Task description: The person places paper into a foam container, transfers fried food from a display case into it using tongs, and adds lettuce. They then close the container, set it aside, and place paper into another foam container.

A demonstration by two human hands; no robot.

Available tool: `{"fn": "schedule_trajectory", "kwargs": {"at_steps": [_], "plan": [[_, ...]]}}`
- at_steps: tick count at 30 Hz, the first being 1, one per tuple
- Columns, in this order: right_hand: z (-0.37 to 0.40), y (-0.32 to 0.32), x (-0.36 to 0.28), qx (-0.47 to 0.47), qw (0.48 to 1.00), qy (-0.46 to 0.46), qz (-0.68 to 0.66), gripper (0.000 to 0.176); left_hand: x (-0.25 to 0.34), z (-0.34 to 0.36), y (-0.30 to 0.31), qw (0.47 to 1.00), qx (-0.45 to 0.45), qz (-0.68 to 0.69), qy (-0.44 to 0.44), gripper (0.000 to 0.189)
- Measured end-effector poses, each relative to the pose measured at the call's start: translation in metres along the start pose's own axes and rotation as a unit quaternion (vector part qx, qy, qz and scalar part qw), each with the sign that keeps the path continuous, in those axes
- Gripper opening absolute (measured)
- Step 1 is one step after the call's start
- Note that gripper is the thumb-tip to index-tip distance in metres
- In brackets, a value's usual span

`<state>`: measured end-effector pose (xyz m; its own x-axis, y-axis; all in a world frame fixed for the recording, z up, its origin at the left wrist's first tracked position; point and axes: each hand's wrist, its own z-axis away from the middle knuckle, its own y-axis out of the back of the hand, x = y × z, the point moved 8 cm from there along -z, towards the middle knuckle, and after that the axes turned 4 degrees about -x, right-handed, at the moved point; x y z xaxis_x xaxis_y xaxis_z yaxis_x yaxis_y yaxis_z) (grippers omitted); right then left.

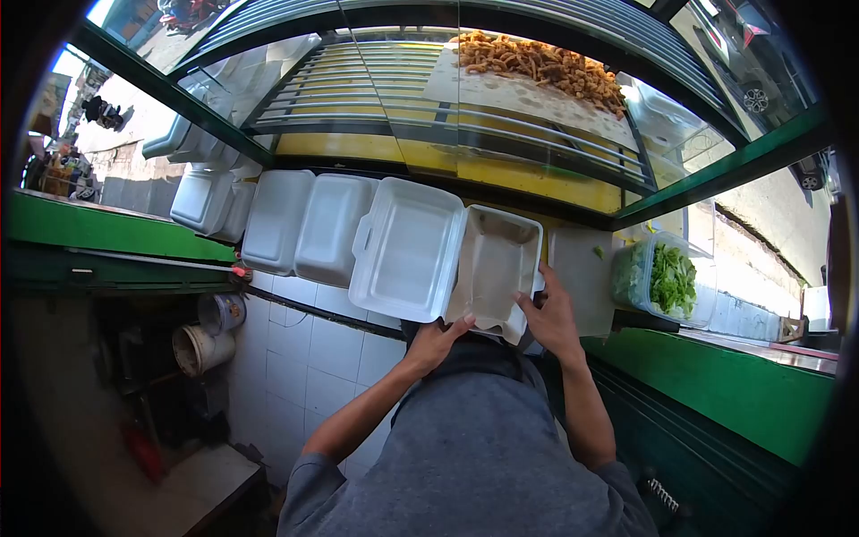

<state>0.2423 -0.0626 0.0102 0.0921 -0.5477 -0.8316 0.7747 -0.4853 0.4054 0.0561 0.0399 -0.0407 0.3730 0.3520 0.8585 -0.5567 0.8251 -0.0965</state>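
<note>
A white foam takeaway box (pixel 408 252) lies unfolded in front of me, its lid half on the left and its base on the right. Brown paper liner (pixel 495 264) covers the inside of the base, and its near edge sticks up over the rim. My left hand (pixel 433 346) grips the near edge at the hinge side, thumb on top, the other fingers mostly hidden beneath. Around the base's right wall, my right hand (pixel 554 320) is closed, its thumb on the paper inside and its fingers along the outside.
Closed foam boxes (pixel 335 228) stand to the left. On the right are a cutting board (pixel 580 268) and a plastic tub of chopped lettuce (pixel 671 279). Behind glass, fried pieces (pixel 546 72) lie on paper over a rack (pixel 349 85). Buckets (pixel 202 349) sit low on the left.
</note>
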Motion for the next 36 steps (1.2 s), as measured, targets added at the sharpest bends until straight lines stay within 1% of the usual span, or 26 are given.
{"fn": "schedule_trajectory", "kwargs": {"at_steps": [2,3,5,6,8,9,11,12,14,15,17,20,23,25,26,29,31,34,36], "plan": [[0.006,0.004,0.001,0.008,0.999,-0.032,0.021,0.061,0.0,-0.003,-0.006,1.0,0.019,-0.012,-0.008,0.055],[0.006,-0.021,-0.003,-0.001,0.999,-0.031,0.005,0.061,0.002,0.006,0.019,0.998,0.051,-0.031,-0.005,0.052],[0.009,-0.015,0.001,0.008,0.999,-0.04,0.035,0.061,-0.006,-0.001,0.011,0.997,0.081,-0.013,-0.015,0.047],[0.011,-0.011,-0.005,0.059,0.994,0.016,0.089,0.062,-0.007,-0.004,0.009,0.996,0.086,-0.02,-0.011,0.045],[0.019,-0.007,-0.02,0.158,0.959,0.124,0.198,0.062,-0.008,-0.008,0.003,0.995,0.095,-0.029,0.001,0.043],[0.025,-0.009,-0.04,0.17,0.928,0.173,0.283,0.063,-0.01,-0.01,0.004,0.992,0.112,-0.058,0.0,0.041],[0.037,-0.012,-0.081,0.188,0.835,0.264,0.444,0.066,-0.015,-0.014,0.003,0.983,0.145,-0.114,-0.003,0.036],[0.031,-0.02,-0.075,0.13,0.846,0.288,0.429,0.068,-0.014,-0.014,0.0,0.985,0.137,-0.102,0.019,0.036],[0.008,-0.038,-0.063,-0.005,0.899,0.273,0.343,0.069,-0.005,-0.01,-0.004,0.987,0.121,-0.082,0.066,0.035],[0.001,-0.049,-0.058,-0.072,0.916,0.263,0.294,0.069,-0.005,-0.01,-0.006,0.987,0.108,-0.095,0.067,0.037],[-0.009,-0.058,-0.054,-0.06,0.905,0.256,0.336,0.07,-0.005,-0.009,-0.008,0.987,0.086,-0.118,0.07,0.04],[-0.011,-0.062,-0.056,-0.074,0.895,0.245,0.366,0.072,-0.013,-0.01,-0.004,0.992,0.06,-0.068,0.09,0.041],[-0.007,-0.063,-0.052,-0.103,0.888,0.223,0.388,0.071,-0.017,-0.019,-0.006,0.995,0.089,0.002,-0.039,0.036],[-0.009,-0.062,-0.051,-0.108,0.885,0.222,0.395,0.073,-0.025,-0.02,-0.005,0.992,0.121,0.014,-0.02,0.037],[-0.011,-0.061,-0.051,-0.117,0.888,0.204,0.396,0.076,-0.027,-0.021,-0.003,0.99,0.136,0.02,-0.012,0.037],[-0.019,-0.057,-0.057,-0.14,0.895,0.156,0.393,0.084,-0.033,-0.018,0.003,0.988,0.136,-0.024,0.072,0.036],[-0.028,-0.058,-0.058,-0.156,0.898,0.135,0.388,0.091,-0.032,-0.019,0.005,0.988,0.122,-0.053,0.083,0.036],[-0.035,-0.059,-0.064,-0.167,0.892,0.146,0.394,0.092,-0.037,-0.02,0.006,0.987,0.108,-0.088,0.078,0.036],[-0.033,-0.054,-0.066,-0.163,0.889,0.203,0.377,0.084,-0.033,-0.018,0.007,0.987,0.115,-0.099,0.056,0.036]]}}
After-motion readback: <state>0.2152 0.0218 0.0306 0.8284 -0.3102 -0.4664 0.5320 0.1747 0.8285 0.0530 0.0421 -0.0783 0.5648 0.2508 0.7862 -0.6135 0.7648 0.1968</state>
